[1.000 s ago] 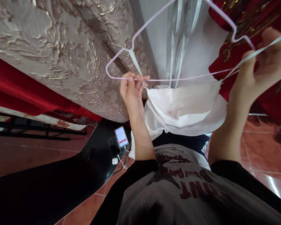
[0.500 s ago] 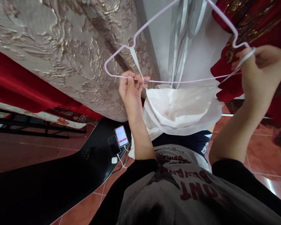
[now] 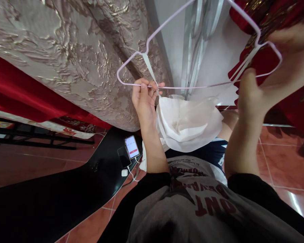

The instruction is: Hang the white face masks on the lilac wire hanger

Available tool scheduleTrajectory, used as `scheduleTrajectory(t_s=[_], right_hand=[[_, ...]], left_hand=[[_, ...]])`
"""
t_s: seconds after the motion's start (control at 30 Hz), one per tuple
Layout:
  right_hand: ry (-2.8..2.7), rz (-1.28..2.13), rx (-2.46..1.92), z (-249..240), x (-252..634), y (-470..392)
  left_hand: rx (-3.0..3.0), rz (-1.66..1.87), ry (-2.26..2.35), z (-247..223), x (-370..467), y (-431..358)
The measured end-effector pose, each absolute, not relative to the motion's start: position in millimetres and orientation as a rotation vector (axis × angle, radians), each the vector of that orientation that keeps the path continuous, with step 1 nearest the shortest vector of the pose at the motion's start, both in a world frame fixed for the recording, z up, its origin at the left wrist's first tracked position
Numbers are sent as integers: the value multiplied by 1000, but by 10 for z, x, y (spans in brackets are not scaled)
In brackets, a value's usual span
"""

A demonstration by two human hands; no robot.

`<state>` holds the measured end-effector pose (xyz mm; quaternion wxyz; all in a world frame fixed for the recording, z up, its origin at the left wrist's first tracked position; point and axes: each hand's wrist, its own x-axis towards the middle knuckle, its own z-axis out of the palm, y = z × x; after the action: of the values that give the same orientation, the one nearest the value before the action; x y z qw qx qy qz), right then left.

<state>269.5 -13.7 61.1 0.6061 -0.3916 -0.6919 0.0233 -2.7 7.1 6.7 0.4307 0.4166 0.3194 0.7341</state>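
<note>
A pale pink hanger [image 3: 197, 87] hangs across the upper view. My left hand [image 3: 147, 96] pinches its bottom bar near the left end. White straps loop over both notches of the hanger, and from them a white sheer garment [image 3: 192, 125] droops above my lap. My right hand [image 3: 276, 74] is at the hanger's right end, slightly blurred, its thumb and fingers spread apart beside the right strap [image 3: 246, 64]. It grips nothing that I can make out.
Embossed beige fabric [image 3: 73, 64] covers the upper left, with red cloth [image 3: 35, 98] below. Two phones [image 3: 132, 147] and a small white case [image 3: 124, 172] lie on a black seat [image 3: 66, 199]. Red gold-trimmed cloth [image 3: 294, 104] hangs right, beside a light panel [image 3: 218, 74].
My right hand has let go of the right strap, which now sits in the hanger's notch. Its fingers have spread. The hanger has shifted slightly right, and the garment's right side has dropped inward.
</note>
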Motion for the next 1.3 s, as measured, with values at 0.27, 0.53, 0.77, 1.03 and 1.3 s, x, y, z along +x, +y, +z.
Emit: scheduleTrajectory(t_s=[0.27,0.53,0.77,1.03,1.3], right_hand=[[-1849,53,-1093,34,2232,-139],[-1645,-54,-1243,76,2184,-245],[-1597,-61,-1214,63,2218,-223],[-1617,18,-1072,9,2242,-213],[-1669,63,-961,-14,2120,-271]], left_hand=[[1046,1944,816,-57,23,70],[1428,1546,1106,224,-146,-350],[1255,1542,847,689,-290,-495],[822,2190,984,588,-428,-192],[916,1848,730,365,37,-188]])
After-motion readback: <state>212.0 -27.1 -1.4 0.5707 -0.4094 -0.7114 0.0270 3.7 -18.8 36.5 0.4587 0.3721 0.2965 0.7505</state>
